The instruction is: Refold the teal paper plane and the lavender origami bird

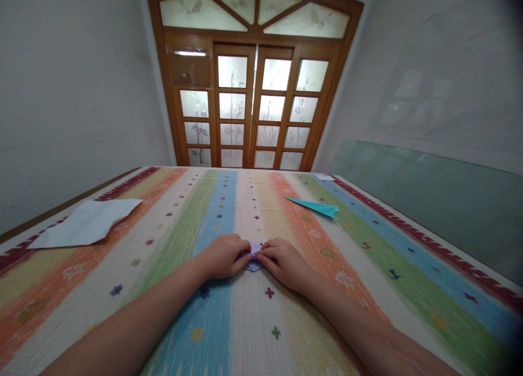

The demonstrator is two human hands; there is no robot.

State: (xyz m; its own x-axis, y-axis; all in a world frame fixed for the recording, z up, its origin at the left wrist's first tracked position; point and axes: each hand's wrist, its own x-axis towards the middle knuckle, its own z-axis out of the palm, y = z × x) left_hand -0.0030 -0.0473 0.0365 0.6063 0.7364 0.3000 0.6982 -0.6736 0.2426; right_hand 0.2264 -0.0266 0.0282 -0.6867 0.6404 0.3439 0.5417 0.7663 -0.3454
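A small piece of folded purple paper (254, 266) lies in the middle of the table between my two hands. My left hand (227, 256) grips its left side, with thumb and fingers closed together at the paper's edge. From the other side, my right hand (284, 260) pinches the paper between thumb and curled fingers. Both hands rest low over the cloth and cover much of the paper, so its full folded shape is hidden. Beyond my right hand sits a turquoise folded paper plane (314, 206), its narrow tip to the left.
A striped, patterned tablecloth (261, 321) covers the table. A white sheet of paper (87, 222) lies at the left edge. A small white paper (324, 177) is at the far right. A greenish panel (429, 196) stands along the right side; wooden glazed doors (253, 103) are ahead.
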